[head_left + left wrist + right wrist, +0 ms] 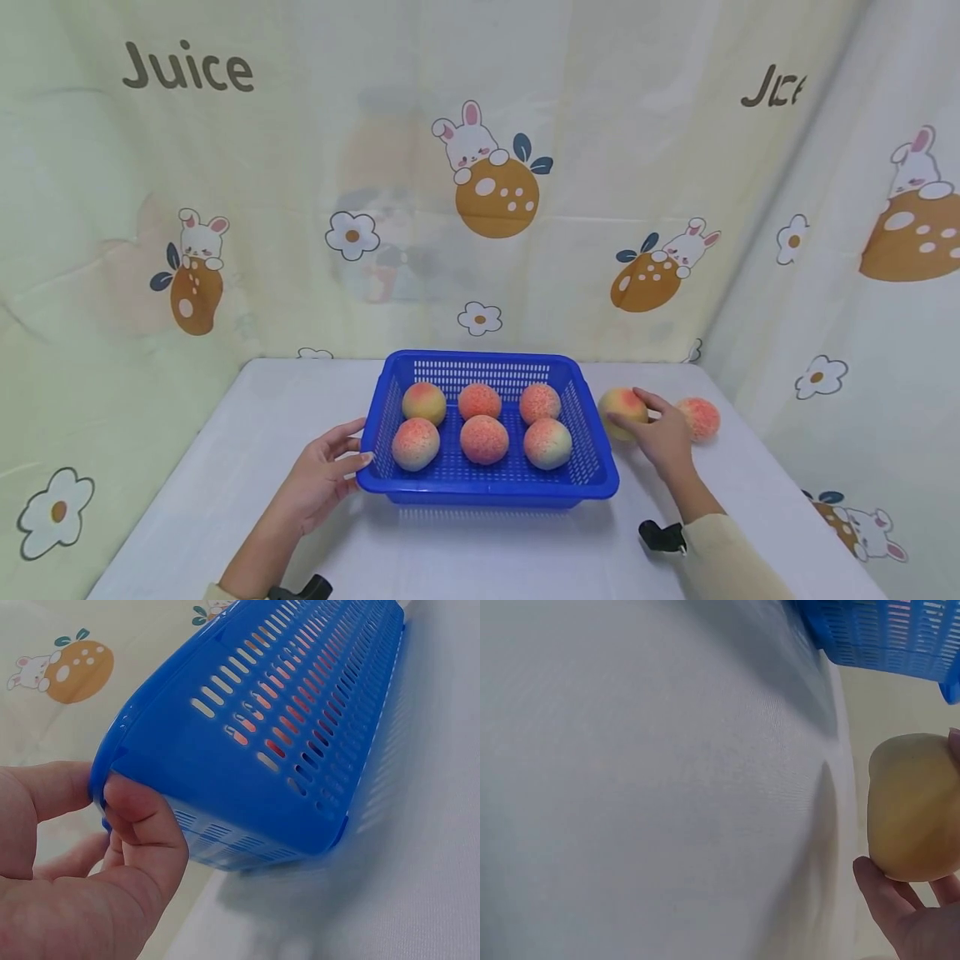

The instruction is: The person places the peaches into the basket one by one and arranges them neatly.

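Note:
In the head view, a blue plastic basket [489,492] holds peaches in two rows of three, among them a speckled red peach [483,440] at the front middle. My left hand [322,477] pinches the basket's left rim between thumb and fingers; the left wrist view shows the thumb and fingers on either side of that blue rim [112,742]. Just right of the basket, my right hand [663,433] grips a yellow peach with a red blush [621,410]. The right wrist view shows this peach [911,810] between thumb and fingers, beside the slotted basket wall [885,637].
Another speckled red peach [701,419] lies on the white table [450,558], right of my right hand. Pale curtains [300,167] printed with rabbits, fruit and flowers hang behind the table and along its sides.

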The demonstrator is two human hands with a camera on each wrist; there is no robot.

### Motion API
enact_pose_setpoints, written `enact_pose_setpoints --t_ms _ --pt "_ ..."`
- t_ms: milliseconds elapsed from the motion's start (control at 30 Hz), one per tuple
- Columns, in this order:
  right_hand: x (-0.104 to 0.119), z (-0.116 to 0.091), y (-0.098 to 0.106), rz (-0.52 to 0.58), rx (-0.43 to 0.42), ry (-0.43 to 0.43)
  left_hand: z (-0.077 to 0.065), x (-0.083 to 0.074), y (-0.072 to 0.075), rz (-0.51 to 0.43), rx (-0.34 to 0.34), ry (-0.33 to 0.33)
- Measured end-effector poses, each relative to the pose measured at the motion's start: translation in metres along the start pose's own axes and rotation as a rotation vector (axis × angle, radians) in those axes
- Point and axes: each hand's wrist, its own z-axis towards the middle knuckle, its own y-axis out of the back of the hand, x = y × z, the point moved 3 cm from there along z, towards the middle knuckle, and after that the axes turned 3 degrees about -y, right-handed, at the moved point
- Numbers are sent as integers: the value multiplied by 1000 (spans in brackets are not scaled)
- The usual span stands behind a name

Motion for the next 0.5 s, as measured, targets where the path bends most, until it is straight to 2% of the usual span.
enact_pose_setpoints --t_ms 500 --pt "20 -19 20 -19 34 70 -2 -2 -1 4 -1 0"
